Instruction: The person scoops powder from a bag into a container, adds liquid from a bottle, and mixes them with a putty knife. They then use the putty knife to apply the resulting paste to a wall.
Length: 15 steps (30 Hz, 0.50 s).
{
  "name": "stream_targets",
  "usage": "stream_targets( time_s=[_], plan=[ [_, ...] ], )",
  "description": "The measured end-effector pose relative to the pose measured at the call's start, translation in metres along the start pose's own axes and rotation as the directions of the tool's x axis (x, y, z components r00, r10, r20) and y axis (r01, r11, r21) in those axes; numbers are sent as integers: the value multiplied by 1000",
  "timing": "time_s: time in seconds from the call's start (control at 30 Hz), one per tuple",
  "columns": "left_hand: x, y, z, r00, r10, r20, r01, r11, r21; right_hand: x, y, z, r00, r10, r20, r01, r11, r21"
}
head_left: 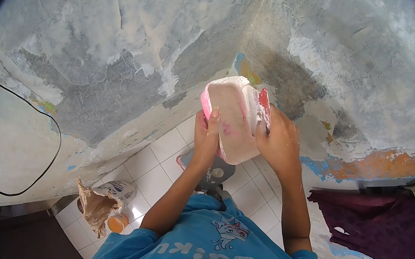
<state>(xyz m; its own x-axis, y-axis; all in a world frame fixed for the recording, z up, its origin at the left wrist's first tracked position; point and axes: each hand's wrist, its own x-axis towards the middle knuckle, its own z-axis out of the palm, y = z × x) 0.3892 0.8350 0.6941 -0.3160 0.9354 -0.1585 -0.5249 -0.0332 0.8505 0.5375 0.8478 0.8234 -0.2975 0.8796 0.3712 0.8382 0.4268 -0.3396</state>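
Note:
My left hand (207, 132) grips the near left side of a pink plastic tub (230, 117), thumb over the rim. The tub is smeared with whitish putty, and a faint pink patch shows through inside. At its right side my right hand (280, 141) is closed on a red scraper (263, 105) coated in white putty. The scraper is against or just beside the tub's right wall; contact is hard to tell. The fingers of my right hand are partly hidden behind the tool.
Patchy grey plastered walls (119, 81) meet in a corner ahead. A black cable (58, 146) loops down at left. On the tiled floor (152, 172) stand a torn paper bag (95, 209), a white sack (120, 191) and an orange-topped container (117, 222). Dark maroon cloth (373, 224) hangs at right.

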Motion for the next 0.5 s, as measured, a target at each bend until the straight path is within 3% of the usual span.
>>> stream_targets(
  time_s=[0.23,0.3,0.33,0.4,0.43,0.5],
  plan=[
    [1,15,1,998,-60,-26,60,998,3,-8,24,-7,992,122,-35,-111,968,227],
    [4,16,-3,998,-68,-1,68,998,9,-11,44,-3,971,240,16,-209,812,544],
    [5,16,-5,997,-79,28,78,997,15,-13,50,-1,971,240,16,-210,813,543],
    [6,17,-5,995,-88,36,88,996,9,-15,59,2,912,399,100,-306,496,813],
    [7,17,-5,994,-97,45,97,995,5,-16,59,6,912,399,99,-305,495,813],
    [7,16,-3,995,-100,31,99,995,15,-18,59,12,883,445,147,-254,190,948]
  ],
)
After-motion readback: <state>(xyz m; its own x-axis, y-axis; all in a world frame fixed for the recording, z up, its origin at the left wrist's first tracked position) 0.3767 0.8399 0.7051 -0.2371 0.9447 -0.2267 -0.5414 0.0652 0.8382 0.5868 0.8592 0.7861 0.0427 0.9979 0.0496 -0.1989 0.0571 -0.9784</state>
